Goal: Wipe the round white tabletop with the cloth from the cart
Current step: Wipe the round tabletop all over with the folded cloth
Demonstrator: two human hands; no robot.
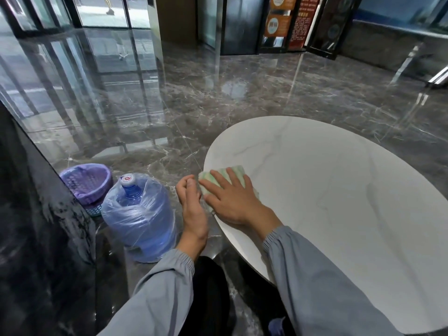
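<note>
Two hands at worktop (339,190) rim, R hand (230,202) fingers spread flat on cloth (236,169), L hand (192,204) fingers loosely curled off-edge, worktop open beyond.

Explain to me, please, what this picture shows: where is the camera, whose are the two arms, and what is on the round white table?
There is no machine here: a person works with two bare hands. The single picture comes from a camera worn on the person's head, looking forward and down, so the grey sleeves entering from below are the person's own arms. The right hand lies flat, fingers straight, pressing a green-and-white striped cloth onto the round white tabletop near its left edge. The left hand is beside that edge, off the table, its fingers loosely curled; it seems to hold nothing. On the dark floor to the left stand a large water bottle wrapped in clear plastic and a purple basket.
</note>
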